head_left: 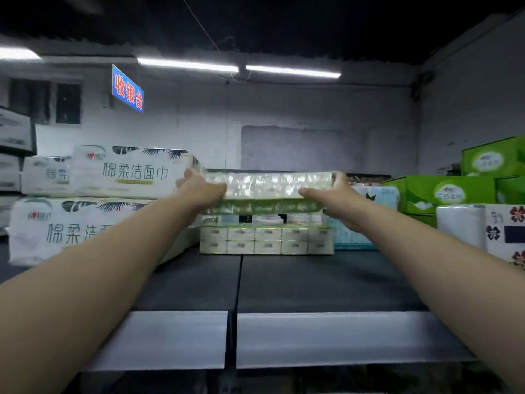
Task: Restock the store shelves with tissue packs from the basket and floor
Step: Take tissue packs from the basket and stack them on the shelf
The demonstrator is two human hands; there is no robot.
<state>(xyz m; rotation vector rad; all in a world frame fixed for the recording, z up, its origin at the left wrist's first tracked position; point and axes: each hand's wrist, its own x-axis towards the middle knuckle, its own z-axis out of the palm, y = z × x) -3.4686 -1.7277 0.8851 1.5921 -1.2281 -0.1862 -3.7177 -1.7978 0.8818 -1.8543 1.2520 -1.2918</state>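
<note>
Dark grey shelf board (312,282) lies mostly bare before you, so much restocking looks left. Your left hand (199,190) and right hand (333,196) clamp curled fingers on the ends of a flat green-and-white plastic-wrapped tissue pack (270,189), held over the matching stacked packs (267,240) at the back.

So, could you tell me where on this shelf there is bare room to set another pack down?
The dark shelf is bare in front of the stacked tissue packs, from the big white packs on the left to the paper rolls on the right. The back row is crowded: white packs, the stack, a blue pack and green boxes sit side by side.
</note>
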